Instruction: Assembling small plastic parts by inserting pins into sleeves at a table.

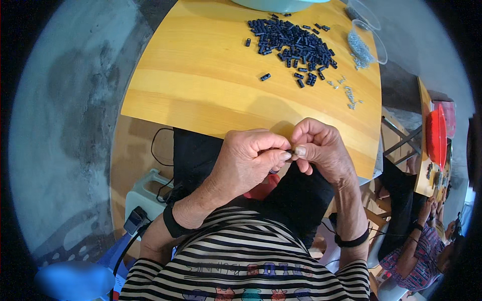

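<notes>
In front of my body, near the table's front edge, my two hands meet at their fingertips. My left hand [241, 158] is closed, thumb and forefinger pinching a small dark piece [289, 151] that is mostly hidden. From the other side, my right hand [324, 148] pinches at the same piece with thumb and forefinger, its other fingers curled. Farther back lies a heap of small black plastic blocks with holes [296, 44]. A few of these blocks lie apart from it. Small silvery metal bits [350, 96] are scattered to the right of the heap.
A clear plastic tub [384, 52] tips at the table's right edge, spilling silvery bits; another tub [374, 19] is behind it. A pale green basin [281, 6] stands at the back. Left below are a stool [145, 193] and cables. At far right, another person [411, 256] sits by a table.
</notes>
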{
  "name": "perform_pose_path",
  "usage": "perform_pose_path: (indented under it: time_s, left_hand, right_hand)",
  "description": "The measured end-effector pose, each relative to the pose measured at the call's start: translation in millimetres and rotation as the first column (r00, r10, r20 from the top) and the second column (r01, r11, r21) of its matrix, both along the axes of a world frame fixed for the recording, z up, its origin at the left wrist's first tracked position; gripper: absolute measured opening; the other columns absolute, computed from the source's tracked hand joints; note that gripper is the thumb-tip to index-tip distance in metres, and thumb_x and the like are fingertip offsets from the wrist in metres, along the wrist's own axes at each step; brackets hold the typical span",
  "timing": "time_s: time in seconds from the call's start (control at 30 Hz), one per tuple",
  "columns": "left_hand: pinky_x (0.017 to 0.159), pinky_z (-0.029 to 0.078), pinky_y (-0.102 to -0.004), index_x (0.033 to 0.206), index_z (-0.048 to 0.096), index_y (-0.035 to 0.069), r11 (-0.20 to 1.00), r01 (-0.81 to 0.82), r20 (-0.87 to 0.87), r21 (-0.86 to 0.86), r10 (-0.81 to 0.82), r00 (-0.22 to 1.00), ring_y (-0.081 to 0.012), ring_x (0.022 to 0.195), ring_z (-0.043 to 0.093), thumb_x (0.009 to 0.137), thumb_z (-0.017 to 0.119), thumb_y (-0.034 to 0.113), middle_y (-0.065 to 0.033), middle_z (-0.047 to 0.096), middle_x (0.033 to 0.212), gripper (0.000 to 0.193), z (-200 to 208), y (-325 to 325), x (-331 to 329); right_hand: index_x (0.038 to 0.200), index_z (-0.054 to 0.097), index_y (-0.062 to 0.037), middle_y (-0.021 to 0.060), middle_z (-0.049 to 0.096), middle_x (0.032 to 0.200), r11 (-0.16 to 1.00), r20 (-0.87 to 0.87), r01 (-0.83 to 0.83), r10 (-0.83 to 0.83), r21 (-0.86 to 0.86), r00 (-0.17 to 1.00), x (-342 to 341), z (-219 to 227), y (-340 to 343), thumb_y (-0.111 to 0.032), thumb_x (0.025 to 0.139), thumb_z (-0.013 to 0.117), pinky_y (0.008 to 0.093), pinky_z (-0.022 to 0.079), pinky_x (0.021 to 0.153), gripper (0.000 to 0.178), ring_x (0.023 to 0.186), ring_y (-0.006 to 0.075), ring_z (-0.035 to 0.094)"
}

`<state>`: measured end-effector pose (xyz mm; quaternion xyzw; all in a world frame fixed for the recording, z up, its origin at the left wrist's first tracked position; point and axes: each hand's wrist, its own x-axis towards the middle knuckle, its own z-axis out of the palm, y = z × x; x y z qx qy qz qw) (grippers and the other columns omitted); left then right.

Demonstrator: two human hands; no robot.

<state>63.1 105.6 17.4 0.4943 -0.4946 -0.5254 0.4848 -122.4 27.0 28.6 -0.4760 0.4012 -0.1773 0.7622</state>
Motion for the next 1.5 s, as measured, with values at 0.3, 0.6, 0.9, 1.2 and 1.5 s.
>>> perform_pose_path:
  time_s: [0.3, 0.6, 0.9, 1.2, 1.5]
  left_hand:
    - [0.062, 0.051, -0.0211, 0.096, 0.069, -0.004, 0.994, 0.014, -0.196, 0.105, 0.007, 0.981, -0.0077, 0.067, 0.061, 0.086, 0.064, -0.002, -0.004, 0.067, 0.078, 0.011, 4, -6, -13]
    - [0.062, 0.05, -0.0219, 0.098, 0.069, -0.004, 0.991, 0.12, 0.057, 0.059, -0.123, 0.991, -0.0078, 0.067, 0.059, 0.085, 0.063, -0.003, -0.0041, 0.066, 0.076, 0.015, 13, -17, -13]
    - [0.06, 0.05, -0.0234, 0.093, 0.069, -0.003, 0.984, 0.169, 0.123, 0.056, -0.175, 0.977, -0.0088, 0.066, 0.061, 0.085, 0.063, -0.002, -0.0049, 0.066, 0.073, 0.01, 10, -21, -14]
    - [0.06, 0.053, -0.0233, 0.091, 0.069, -0.003, 0.972, 0.23, 0.058, 0.056, -0.233, 0.971, -0.0092, 0.066, 0.064, 0.087, 0.062, 0.0, -0.0054, 0.068, 0.074, 0.008, 12, -24, -22]
    - [0.058, 0.056, -0.0243, 0.093, 0.07, -0.002, 0.981, 0.196, -0.128, 0.012, -0.193, 0.973, -0.0107, 0.065, 0.066, 0.087, 0.064, 0.002, -0.0068, 0.07, 0.078, 0.009, 11, -42, -46]
  right_hand:
    - [0.095, 0.06, -0.003, 0.005, 0.066, 0.071, 0.991, 0.266, 0.051, -0.084, 0.127, 0.96, -13, -8, -5, -0.01, 0.082, 0.072, 0.0183, 0.045, 0.042, 0.019, 0.051, 0.0088, 0.059]
    - [0.1, 0.06, -0.0024, 0.0041, 0.064, 0.071, 0.993, 0.228, 0.074, -0.094, 0.093, 0.969, -20, -9, -7, -0.011, 0.081, 0.074, 0.0183, 0.045, 0.044, 0.025, 0.054, 0.009, 0.06]
    - [0.109, 0.06, 0.0009, 0.0054, 0.066, 0.085, 1.0, 0.093, 0.0, 0.0, -0.002, 0.996, -22, 1, -8, -0.015, 0.081, 0.073, 0.0198, 0.049, 0.052, 0.034, 0.064, 0.0089, 0.061]
    - [0.099, 0.065, 0.0032, 0.008, 0.068, 0.082, 0.999, 0.039, -0.032, 0.033, -0.022, 0.999, -31, 7, -8, -0.011, 0.082, 0.072, 0.0211, 0.052, 0.054, 0.023, 0.063, 0.0108, 0.063]
    - [0.095, 0.064, -0.0012, 0.0062, 0.067, 0.078, 0.992, 0.277, 0.102, -0.117, 0.069, 0.954, -48, -11, -14, -0.019, 0.08, 0.076, 0.0207, 0.049, 0.05, 0.026, 0.059, 0.0094, 0.061]
